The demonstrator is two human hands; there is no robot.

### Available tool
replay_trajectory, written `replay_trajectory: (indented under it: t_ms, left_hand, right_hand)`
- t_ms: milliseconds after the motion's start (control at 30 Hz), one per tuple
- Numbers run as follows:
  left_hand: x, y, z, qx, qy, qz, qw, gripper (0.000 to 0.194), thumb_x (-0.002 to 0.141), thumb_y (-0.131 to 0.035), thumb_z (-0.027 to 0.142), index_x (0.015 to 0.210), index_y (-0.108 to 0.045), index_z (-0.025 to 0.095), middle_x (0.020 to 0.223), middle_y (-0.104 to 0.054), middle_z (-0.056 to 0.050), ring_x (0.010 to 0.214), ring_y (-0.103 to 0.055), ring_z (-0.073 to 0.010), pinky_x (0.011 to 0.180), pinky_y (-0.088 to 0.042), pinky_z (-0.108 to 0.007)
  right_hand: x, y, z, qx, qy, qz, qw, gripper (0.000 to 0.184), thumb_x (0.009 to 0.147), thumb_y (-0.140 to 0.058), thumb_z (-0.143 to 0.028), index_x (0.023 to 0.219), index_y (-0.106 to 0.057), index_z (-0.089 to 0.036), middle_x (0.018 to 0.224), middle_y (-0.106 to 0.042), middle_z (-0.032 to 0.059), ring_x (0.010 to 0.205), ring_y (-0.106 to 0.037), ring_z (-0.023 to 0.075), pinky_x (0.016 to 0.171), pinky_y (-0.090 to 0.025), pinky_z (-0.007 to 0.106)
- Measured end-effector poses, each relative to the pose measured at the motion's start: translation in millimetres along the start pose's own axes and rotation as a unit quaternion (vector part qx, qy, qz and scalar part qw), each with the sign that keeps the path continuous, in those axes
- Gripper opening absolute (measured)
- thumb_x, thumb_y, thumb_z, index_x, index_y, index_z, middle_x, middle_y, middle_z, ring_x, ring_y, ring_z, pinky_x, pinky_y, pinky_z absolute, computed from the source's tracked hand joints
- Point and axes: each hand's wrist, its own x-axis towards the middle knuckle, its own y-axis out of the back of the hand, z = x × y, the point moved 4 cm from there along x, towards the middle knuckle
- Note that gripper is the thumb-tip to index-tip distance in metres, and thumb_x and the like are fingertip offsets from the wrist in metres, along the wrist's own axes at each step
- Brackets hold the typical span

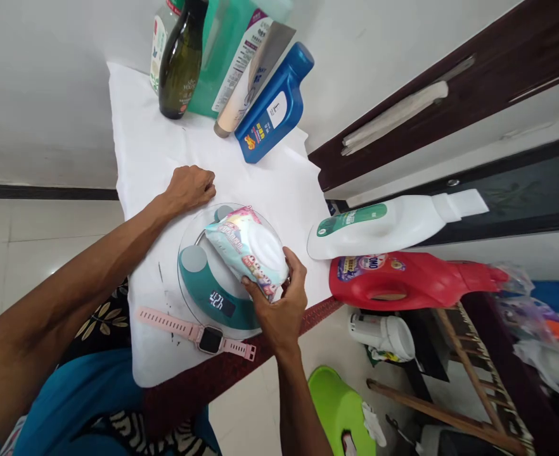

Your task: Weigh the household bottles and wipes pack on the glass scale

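carefully now: my right hand (279, 310) grips the wipes pack (248, 250) by its near end, fingers closed around it, the pack lying on the round glass scale (198, 278) near the desk's front edge. i'd centre it and let go fully so the display reads true. my left hand (191, 187) rests loosely curled, holding nothing, on the white cloth (137, 139) beyond the scale.
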Motion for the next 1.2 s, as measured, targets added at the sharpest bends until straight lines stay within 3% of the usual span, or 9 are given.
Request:
replay_trajectory:
  t_ms: [133, 233, 333, 400, 467, 533, 1000, 1200]
  left_hand:
    - [1.7, -1.0, -2.4, -0.027, 0.011, 0.002, 1.0, 0.028, 0.097, -0.053, 0.032, 0.105, -0.076, 0.017, 0.104, -0.073, -0.019, 0.11, -0.067, -0.0378, 0.094, -0.043, -0.046]
    - [1.7, 0.0, -1.4, -0.037, 0.02, -0.005, 0.999, 0.03, 0.096, -0.056, 0.032, 0.111, -0.078, 0.018, 0.11, -0.074, -0.019, 0.116, -0.066, -0.0394, 0.099, -0.044, -0.049]
    - [0.5, 1.6, 1.1, -0.031, 0.018, -0.003, 0.999, 0.035, 0.099, -0.053, 0.029, 0.117, -0.079, 0.016, 0.116, -0.075, -0.02, 0.117, -0.065, -0.0373, 0.103, -0.044, -0.049]
    - [-0.1, 2.3, 2.8, -0.021, 0.011, 0.003, 1.0, 0.037, 0.102, -0.05, 0.027, 0.119, -0.079, 0.012, 0.119, -0.077, -0.021, 0.116, -0.066, -0.0351, 0.103, -0.044, -0.048]
    - [-0.7, 2.3, 4.1, -0.015, 0.008, 0.005, 1.0, 0.038, 0.104, -0.049, 0.027, 0.121, -0.078, 0.01, 0.12, -0.077, -0.021, 0.116, -0.066, -0.0341, 0.104, -0.044, -0.047]
    - [-1.2, 2.2, 5.0, -0.014, 0.012, 0.004, 1.0, 0.038, 0.105, -0.049, 0.026, 0.122, -0.078, 0.009, 0.123, -0.078, -0.021, 0.118, -0.066, -0.0339, 0.106, -0.044, -0.046]
    - [0.5, 1.6, 2.3, -0.038, 0.04, -0.014, 0.998, 0.04, 0.106, -0.051, 0.031, 0.13, -0.076, 0.011, 0.138, -0.075, -0.019, 0.13, -0.059, -0.0343, 0.115, -0.038, -0.047]
    - [0.3, 1.2, 2.1, -0.037, 0.035, 0.0, 0.999, 0.039, 0.105, -0.051, 0.029, 0.127, -0.078, 0.011, 0.133, -0.077, -0.019, 0.126, -0.062, -0.0338, 0.112, -0.039, -0.046]
  right_hand:
    - [-9.1, 4.1, 3.2, -0.023, 0.062, -0.029, 0.997, 0.09, 0.084, -0.087, -0.061, 0.161, -0.053, -0.029, 0.154, -0.065, 0.0162, 0.143, -0.064, 0.0374, 0.113, -0.059, 0.062]
    - [-6.8, 17.5, 22.5, 0.066, 0.031, -0.006, 0.997, 0.081, 0.092, -0.073, -0.072, 0.158, -0.055, -0.028, 0.152, -0.066, 0.0151, 0.14, -0.065, 0.0337, 0.102, -0.063, 0.054]
    - [-8.7, 27.5, 61.6, 0.138, -0.078, 0.137, 0.978, 0.055, 0.1, -0.061, -0.072, 0.121, -0.071, -0.023, 0.104, -0.075, 0.006, 0.097, -0.073, 0.0218, 0.077, -0.06, 0.035]
    - [-13.9, 26.3, 89.2, 0.173, -0.158, 0.211, 0.949, 0.053, 0.097, -0.061, -0.075, 0.093, -0.067, -0.022, 0.071, -0.06, -0.0031, 0.065, -0.058, 0.0141, 0.06, -0.048, 0.027]
    - [-18.2, 22.4, 109.1, 0.215, -0.207, 0.253, 0.92, 0.057, 0.091, -0.062, -0.079, 0.08, -0.06, -0.024, 0.059, -0.048, -0.0075, 0.052, -0.046, 0.0112, 0.051, -0.039, 0.024]
    - [-19.8, 20.0, 118.7, 0.244, -0.223, 0.278, 0.902, 0.058, 0.087, -0.064, -0.081, 0.078, -0.057, -0.024, 0.057, -0.045, -0.0084, 0.049, -0.044, 0.0109, 0.047, -0.035, 0.023]
    - [-17.4, 16.6, 113.6, 0.222, -0.22, 0.252, 0.916, 0.059, 0.087, -0.066, -0.081, 0.078, -0.057, -0.024, 0.057, -0.047, -0.0086, 0.05, -0.042, 0.0084, 0.048, -0.033, 0.02]
    - [-18.3, 16.5, 110.9, 0.211, -0.217, 0.248, 0.92, 0.056, 0.091, -0.063, -0.079, 0.08, -0.057, -0.024, 0.06, -0.048, -0.0077, 0.052, -0.044, 0.0094, 0.05, -0.034, 0.021]
